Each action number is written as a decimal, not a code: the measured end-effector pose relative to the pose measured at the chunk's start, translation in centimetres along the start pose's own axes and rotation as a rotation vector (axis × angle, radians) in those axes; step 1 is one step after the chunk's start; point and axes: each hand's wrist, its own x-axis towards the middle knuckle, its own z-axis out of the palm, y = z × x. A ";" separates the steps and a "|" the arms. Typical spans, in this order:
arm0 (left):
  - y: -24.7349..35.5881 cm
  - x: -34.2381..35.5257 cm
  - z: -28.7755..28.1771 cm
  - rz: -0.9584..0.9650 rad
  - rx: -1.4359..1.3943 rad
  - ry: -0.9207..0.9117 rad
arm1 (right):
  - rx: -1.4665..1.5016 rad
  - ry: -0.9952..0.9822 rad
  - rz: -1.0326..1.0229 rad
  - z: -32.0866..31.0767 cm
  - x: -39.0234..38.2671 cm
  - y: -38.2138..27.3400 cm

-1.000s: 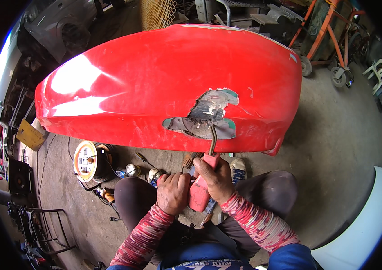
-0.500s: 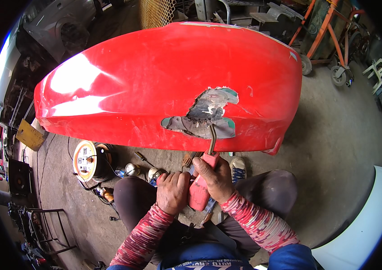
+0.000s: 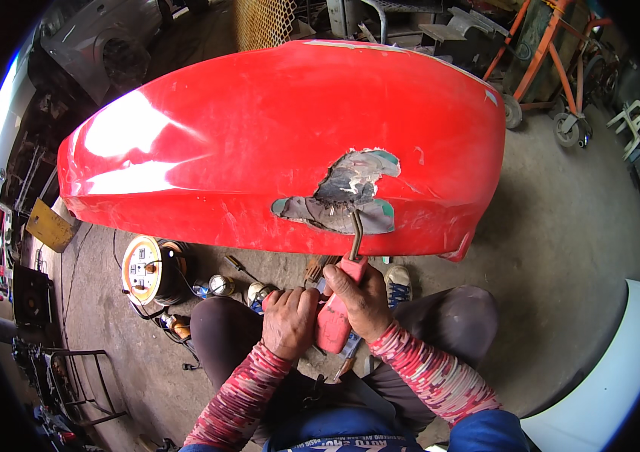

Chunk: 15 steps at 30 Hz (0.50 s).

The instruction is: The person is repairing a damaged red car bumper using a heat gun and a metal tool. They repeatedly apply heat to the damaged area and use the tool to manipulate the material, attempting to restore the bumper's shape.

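Observation:
My right hand [image 3: 363,300] is closed round the pink-red body of a soldering gun [image 3: 332,328]. My left hand [image 3: 290,322] is closed on its red handle, most of which the fingers hide. From the front, a bent metal tip [image 3: 357,239] reaches up to a torn, ragged damaged patch [image 3: 329,214] in a large glossy red car bumper [image 3: 252,143]. The patch shows grey, black and green layers. The tip's end meets the patch near its middle; whether it presses in, I cannot tell.
On the floor to the left stand a cable reel [image 3: 141,270], a small can [image 3: 221,285] and a screwdriver [image 3: 235,264]. A yellow plate [image 3: 50,225] leans farther left. Orange wheeled frame [image 3: 554,56] and white plastic chair [image 3: 633,124] stand back right; a white panel [image 3: 614,377] lies near right.
The bumper sits very slightly lower in the view. Both hands keep the same hold, and the metal tip stays at the damaged patch.

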 end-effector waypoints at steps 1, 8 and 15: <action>0.0 0.0 0.0 -0.008 -0.009 -0.010 | 0.005 0.004 0.003 0.0 0.0 0.1; -0.1 0.1 -0.1 0.009 -0.001 0.003 | -0.044 0.018 -0.043 0.0 0.4 0.6; -0.4 -0.7 -0.7 0.063 -0.087 -0.082 | -0.011 0.011 0.024 -0.1 -0.9 0.1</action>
